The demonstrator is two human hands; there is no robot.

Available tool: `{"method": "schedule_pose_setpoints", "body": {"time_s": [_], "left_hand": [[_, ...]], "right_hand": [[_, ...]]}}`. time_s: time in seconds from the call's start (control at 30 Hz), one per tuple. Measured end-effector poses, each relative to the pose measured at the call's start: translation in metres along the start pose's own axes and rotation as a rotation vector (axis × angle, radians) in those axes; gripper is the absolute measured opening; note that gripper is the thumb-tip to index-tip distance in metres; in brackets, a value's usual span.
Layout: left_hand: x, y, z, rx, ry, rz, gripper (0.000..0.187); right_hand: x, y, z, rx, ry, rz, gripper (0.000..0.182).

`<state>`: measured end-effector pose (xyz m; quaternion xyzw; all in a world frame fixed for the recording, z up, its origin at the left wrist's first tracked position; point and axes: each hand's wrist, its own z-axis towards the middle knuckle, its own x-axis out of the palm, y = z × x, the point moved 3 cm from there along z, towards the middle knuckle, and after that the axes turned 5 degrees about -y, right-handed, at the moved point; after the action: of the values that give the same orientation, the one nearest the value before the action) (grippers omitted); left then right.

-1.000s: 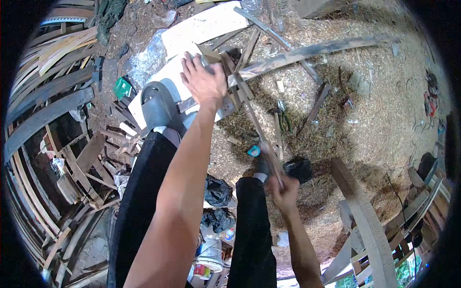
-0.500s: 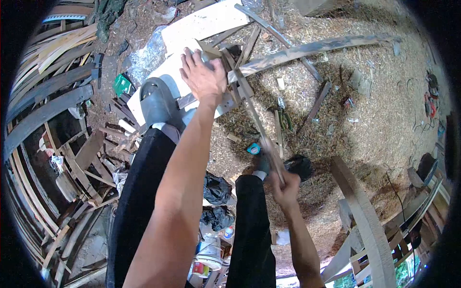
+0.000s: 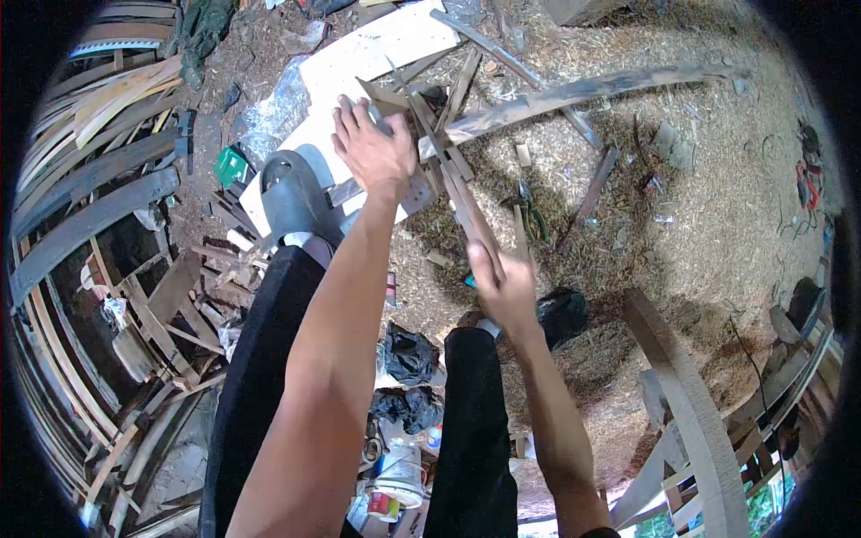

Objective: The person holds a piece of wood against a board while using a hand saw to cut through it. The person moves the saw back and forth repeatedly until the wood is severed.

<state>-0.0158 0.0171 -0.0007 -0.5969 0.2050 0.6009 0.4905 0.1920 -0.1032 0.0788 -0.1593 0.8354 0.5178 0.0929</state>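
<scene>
My left hand (image 3: 372, 148) lies with fingers spread on the wood block (image 3: 384, 97), over a white board (image 3: 386, 43). My right hand (image 3: 508, 289) is closed around the near end of a long, thin handsaw (image 3: 453, 184), seen nearly edge-on. The saw's far end crosses the wood just right of my left hand. A long weathered plank (image 3: 574, 97) runs to the right from the point where the saw crosses. My left foot in a grey clog (image 3: 291, 193) rests beside the wood. A teal tape measure (image 3: 470, 282) is mostly hidden by my right hand.
Sawdust and offcuts cover the ground (image 3: 708, 206). Pliers (image 3: 536, 220) lie right of the saw. Stacked boards (image 3: 99, 197) line the left side, and a curved beam (image 3: 691, 403) rises at lower right. A white bucket (image 3: 399, 471) and black plastic bags (image 3: 408, 354) are near my legs.
My right hand has moved forward and slightly left with the handsaw, whose far end now reaches past the wood. My left hand stays on the wood, shifted only slightly in view.
</scene>
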Motion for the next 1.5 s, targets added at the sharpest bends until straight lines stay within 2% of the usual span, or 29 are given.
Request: {"method": "schedule_pose_setpoints", "body": {"time_s": [0.1, 0.17, 0.3, 0.37, 0.43, 0.53, 0.6, 0.7, 0.77, 0.83, 0.9, 0.93, 1.0, 1.07, 1.1, 1.17, 1.23, 1.27, 1.3, 1.33, 1.37, 1.43, 1.5], "left_hand": [[-0.001, -0.003, 0.0, -0.023, 0.004, -0.006, 0.049], [0.001, -0.001, -0.001, -0.007, -0.024, -0.026, 0.049], [-0.003, -0.005, 0.002, -0.035, 0.026, -0.021, 0.053], [-0.003, -0.003, 0.002, -0.06, 0.073, -0.026, 0.058], [-0.002, -0.002, 0.001, -0.055, 0.062, -0.028, 0.058], [0.002, -0.001, 0.001, -0.021, -0.002, -0.005, 0.048], [0.003, 0.0, 0.003, -0.017, -0.014, -0.002, 0.048], [0.002, 0.0, -0.001, 0.01, -0.027, -0.01, 0.048], [-0.001, -0.003, 0.002, -0.053, 0.081, -0.015, 0.056], [0.001, -0.003, 0.002, -0.059, 0.095, -0.018, 0.054], [0.001, 0.0, 0.001, 0.002, 0.004, 0.03, 0.045], [0.002, 0.0, 0.003, 0.006, -0.004, 0.03, 0.045], [0.002, 0.0, 0.0, -0.007, 0.008, 0.019, 0.045], [0.002, -0.003, 0.006, -0.029, 0.027, -0.009, 0.05], [0.001, -0.001, 0.002, -0.054, 0.067, -0.03, 0.054], [-0.001, -0.004, 0.0, -0.056, 0.077, -0.029, 0.056], [-0.002, -0.005, 0.001, -0.044, 0.081, 0.01, 0.056], [0.002, -0.002, 0.0, 0.007, -0.007, 0.031, 0.048], [0.003, -0.002, 0.001, 0.011, -0.005, 0.031, 0.048], [0.003, 0.0, 0.002, 0.002, -0.003, 0.028, 0.049], [0.004, 0.001, 0.002, -0.005, 0.001, 0.024, 0.049], [0.001, 0.0, 0.001, -0.008, 0.012, 0.027, 0.051], [0.0, -0.001, 0.001, -0.007, 0.006, 0.033, 0.053]], "right_hand": [[-0.024, -0.012, -0.047, -0.036, -0.064, -0.02, 0.031], [-0.021, -0.032, -0.066, 0.049, -0.05, 0.071, 0.027], [0.019, 0.001, 0.007, -0.148, -0.128, -0.044, 0.035], [0.022, 0.012, 0.022, -0.12, -0.113, -0.066, 0.037], [0.017, 0.002, 0.009, -0.082, -0.087, -0.055, 0.037], [-0.02, -0.044, -0.063, -0.07, -0.066, -0.012, 0.028], [-0.034, -0.045, -0.088, -0.099, -0.076, -0.046, 0.024], [-0.019, -0.037, -0.06, -0.047, -0.061, 0.006, 0.027], [0.003, -0.027, -0.013, -0.058, -0.097, -0.059, 0.028], [0.017, -0.015, 0.024, -0.017, -0.052, 0.033, 0.029], [0.013, -0.017, 0.008, -0.074, -0.06, -0.004, 0.029], [0.008, -0.019, -0.001, -0.151, -0.065, -0.049, 0.029], [-0.014, -0.039, -0.039, -0.05, -0.052, -0.04, 0.027], [-0.034, -0.054, -0.078, -0.138, -0.065, -0.042, 0.024], [-0.033, -0.054, -0.081, -0.132, -0.055, -0.041, 0.024], [-0.034, -0.057, -0.08, 0.013, -0.018, -0.084, 0.022], [-0.011, -0.021, -0.035, -0.097, -0.082, -0.032, 0.029], [0.0, -0.007, -0.009, -0.123, -0.085, -0.051, 0.032], [0.015, 0.006, 0.019, -0.063, -0.067, 0.001, 0.042], [0.021, 0.021, 0.041, -0.098, -0.08, -0.081, 0.048], [0.023, 0.023, 0.045, -0.025, -0.081, -0.092, 0.051], [0.016, 0.013, 0.023, -0.067, -0.055, -0.023, 0.046], [-0.011, -0.008, -0.031, 0.001, -0.078, -0.098, 0.037]]}}
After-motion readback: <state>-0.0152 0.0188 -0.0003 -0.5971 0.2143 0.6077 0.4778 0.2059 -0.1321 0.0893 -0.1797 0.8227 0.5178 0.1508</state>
